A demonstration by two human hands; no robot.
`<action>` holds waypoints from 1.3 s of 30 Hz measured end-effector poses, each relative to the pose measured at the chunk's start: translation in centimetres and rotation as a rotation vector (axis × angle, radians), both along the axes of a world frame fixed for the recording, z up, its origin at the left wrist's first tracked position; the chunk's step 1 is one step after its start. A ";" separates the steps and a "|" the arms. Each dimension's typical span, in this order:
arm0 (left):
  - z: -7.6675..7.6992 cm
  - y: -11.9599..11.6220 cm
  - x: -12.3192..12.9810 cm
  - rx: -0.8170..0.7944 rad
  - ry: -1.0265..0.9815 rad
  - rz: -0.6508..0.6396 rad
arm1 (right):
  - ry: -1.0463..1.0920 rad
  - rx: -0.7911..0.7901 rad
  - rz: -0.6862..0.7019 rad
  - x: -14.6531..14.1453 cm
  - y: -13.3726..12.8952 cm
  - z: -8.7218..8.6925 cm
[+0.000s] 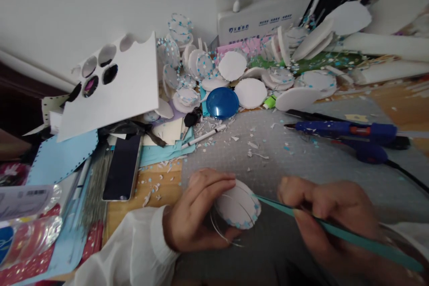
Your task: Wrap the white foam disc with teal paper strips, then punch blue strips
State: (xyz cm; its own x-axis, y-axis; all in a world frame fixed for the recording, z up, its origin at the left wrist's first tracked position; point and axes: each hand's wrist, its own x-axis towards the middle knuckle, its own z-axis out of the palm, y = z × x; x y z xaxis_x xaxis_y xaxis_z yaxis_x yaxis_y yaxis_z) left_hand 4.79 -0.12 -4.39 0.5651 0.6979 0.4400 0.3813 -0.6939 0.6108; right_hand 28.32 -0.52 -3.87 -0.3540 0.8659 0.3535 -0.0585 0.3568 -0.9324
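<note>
1. Left hand [197, 214]: grip closed around the edges of a white disc [236, 208], held above the grey mat [268, 161], with thin wires [217, 233] looping beside it
2. Right hand [335, 205]: grip pinched together on a teal strip [276, 206], whose far end reaches the disc's rim
3. Done: small blue pieces line the disc's lower and right rim
4. Left: the upper rim looks bare, so the edging seems partial; fingers hide the rest, so I cannot tell how much remains
</note>
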 end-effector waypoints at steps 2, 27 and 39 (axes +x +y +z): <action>0.1 0.0 0.1 0.009 -0.002 0.005 | 0.013 -0.009 0.008 0.1 -0.1 -0.1; 0.2 0.2 0.0 0.045 -0.041 0.003 | -0.051 -0.052 -0.087 0.0 0.2 0.5; -0.2 0.0 -0.1 0.051 -0.048 -0.025 | -0.100 -0.099 0.022 0.5 0.3 0.6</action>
